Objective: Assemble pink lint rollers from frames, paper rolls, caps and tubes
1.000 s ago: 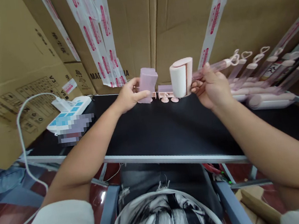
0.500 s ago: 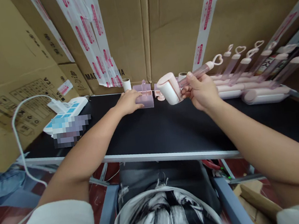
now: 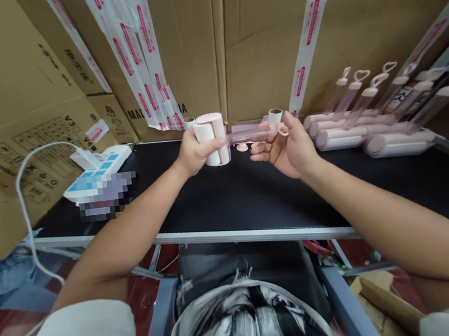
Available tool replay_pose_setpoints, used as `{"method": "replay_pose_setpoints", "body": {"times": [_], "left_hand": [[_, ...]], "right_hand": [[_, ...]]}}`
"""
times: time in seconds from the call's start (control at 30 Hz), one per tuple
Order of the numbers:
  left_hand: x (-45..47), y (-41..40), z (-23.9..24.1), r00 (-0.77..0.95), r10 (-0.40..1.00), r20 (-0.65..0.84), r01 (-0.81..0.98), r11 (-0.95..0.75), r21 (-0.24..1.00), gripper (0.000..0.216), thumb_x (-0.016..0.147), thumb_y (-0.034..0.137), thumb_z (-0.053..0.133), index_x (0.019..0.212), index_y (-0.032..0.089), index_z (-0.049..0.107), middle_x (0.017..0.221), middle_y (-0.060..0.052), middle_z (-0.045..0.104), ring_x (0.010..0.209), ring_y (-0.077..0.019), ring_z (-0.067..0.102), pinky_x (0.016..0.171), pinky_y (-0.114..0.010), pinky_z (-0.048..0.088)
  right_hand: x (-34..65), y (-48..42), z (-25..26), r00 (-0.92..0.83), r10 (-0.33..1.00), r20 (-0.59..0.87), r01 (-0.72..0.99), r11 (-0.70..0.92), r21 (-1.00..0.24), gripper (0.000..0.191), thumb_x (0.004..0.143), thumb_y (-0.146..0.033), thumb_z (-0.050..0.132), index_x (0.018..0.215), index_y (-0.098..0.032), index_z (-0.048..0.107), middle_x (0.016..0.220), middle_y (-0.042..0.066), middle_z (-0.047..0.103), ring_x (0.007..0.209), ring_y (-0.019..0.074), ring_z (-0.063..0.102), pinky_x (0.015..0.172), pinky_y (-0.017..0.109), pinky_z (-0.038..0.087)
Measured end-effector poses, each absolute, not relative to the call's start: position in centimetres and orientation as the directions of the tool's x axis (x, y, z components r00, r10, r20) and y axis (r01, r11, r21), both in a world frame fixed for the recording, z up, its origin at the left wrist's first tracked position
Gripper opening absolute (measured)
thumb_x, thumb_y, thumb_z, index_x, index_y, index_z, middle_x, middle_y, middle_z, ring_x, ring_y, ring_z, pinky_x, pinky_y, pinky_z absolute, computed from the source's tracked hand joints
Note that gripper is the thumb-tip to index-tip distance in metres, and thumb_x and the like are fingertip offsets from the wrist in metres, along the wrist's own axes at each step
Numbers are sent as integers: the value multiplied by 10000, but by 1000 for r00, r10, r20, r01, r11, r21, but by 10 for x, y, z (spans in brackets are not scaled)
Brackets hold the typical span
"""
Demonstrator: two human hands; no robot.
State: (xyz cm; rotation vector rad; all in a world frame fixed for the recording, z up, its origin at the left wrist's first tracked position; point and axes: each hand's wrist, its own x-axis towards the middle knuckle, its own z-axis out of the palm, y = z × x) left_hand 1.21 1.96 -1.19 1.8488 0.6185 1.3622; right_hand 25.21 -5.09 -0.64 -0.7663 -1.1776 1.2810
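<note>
A lint roller (image 3: 216,139) with a white paper roll and a pink cover is held up over the black table, its clear pinkish handle pointing right. My left hand (image 3: 193,151) is closed round the roller head, thumb across the front. The heart-shaped loop at the handle's end lies against my right hand (image 3: 293,146), whose fingers are loose and apart. Behind the handle, a clear purple box (image 3: 244,127) is mostly hidden. Small pink round parts (image 3: 242,147) lie on the table in front of it.
Several finished-looking lint rollers (image 3: 339,138) lie at the right with handles tilted up. Two white paper rolls (image 3: 275,115) stand at the back against the cardboard wall. A white power strip (image 3: 100,172) with a cable lies at the left; a pixelated patch covers something beside it.
The lint roller has moved left, from my right hand's grip into my left hand. My left hand has left the purple box, and my right hand's fingers have loosened on the handle.
</note>
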Motion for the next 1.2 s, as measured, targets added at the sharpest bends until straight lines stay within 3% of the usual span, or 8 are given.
{"method": "replay_pose_setpoints", "body": {"times": [0.2, 0.47, 0.57, 0.67, 0.77, 0.93, 1.03, 1.2], "left_hand": [[0, 28, -10, 337, 733, 591, -22, -622, 783, 723, 723, 768, 897, 1111, 237, 597, 870, -33, 734, 751, -227, 764, 719, -407, 673], [-10, 43, -3, 184, 725, 664, 49, -681, 731, 676, 766, 781, 850, 1030, 225, 572, 863, -43, 721, 747, -199, 743, 696, -364, 663], [-20, 47, -1, 302, 757, 579, 24, -613, 790, 619, 792, 724, 848, 1020, 227, 557, 806, -33, 714, 657, -211, 738, 630, -394, 662], [-22, 43, -2, 369, 784, 500, -3, -536, 844, 653, 721, 585, 943, 1100, 238, 540, 820, -10, 727, 641, -218, 748, 604, -394, 660], [-19, 35, -4, 443, 799, 406, 21, -462, 886, 705, 652, 477, 992, 1145, 235, 551, 859, -3, 740, 650, -211, 744, 617, -399, 663], [-13, 25, -4, 605, 762, 230, 154, -396, 905, 556, 688, 408, 941, 1112, 198, 648, 873, -32, 756, 698, -215, 728, 651, -381, 620], [-8, 23, -5, 604, 761, 237, 270, -475, 838, 505, 678, 432, 915, 1059, 171, 710, 900, -32, 734, 784, -203, 689, 726, -352, 572], [7, 13, -5, 632, 712, 307, 342, -611, 714, 605, 707, 525, 888, 1160, 151, 742, 1026, -61, 751, 937, -242, 685, 862, -376, 548]], "right_hand": [[259, -45, -11, -92, 947, 308, -114, 298, -948, 674, 631, -806, 957, 851, -230, 686, 649, -15, 661, 451, 125, 558, 422, 288, 542], [279, -42, -6, 166, 788, 593, 210, 559, -802, 428, 893, -636, 811, 1135, -288, 759, 820, 1, 735, 586, 170, 640, 569, 331, 564], [288, -32, -13, -51, 873, 484, 468, 449, -761, 343, 963, -555, 722, 1107, -245, 736, 694, -12, 684, 550, 176, 602, 562, 314, 491], [284, -26, -25, -283, 921, 269, 780, 384, -494, 193, 937, -414, 750, 962, -223, 733, 801, 41, 754, 760, 231, 713, 716, 330, 506], [275, -25, -32, -347, 934, 82, 895, 356, -268, 170, 967, -387, 723, 981, -225, 771, 975, 89, 819, 919, 276, 761, 776, 337, 499], [284, -27, -25, -331, 942, 48, 905, 331, -268, 525, 914, -524, 793, 1346, -228, 752, 1095, 96, 832, 985, 297, 771, 798, 341, 521], [288, -33, -18, -289, 931, 225, 862, 355, -361, 484, 910, -467, 773, 1324, -215, 756, 984, 69, 802, 835, 262, 721, 795, 367, 519], [264, -51, -14, -274, 807, 523, 419, 589, -690, 452, 919, -573, 766, 1259, -277, 736, 1194, 82, 748, 927, 246, 688, 805, 375, 573]]}}
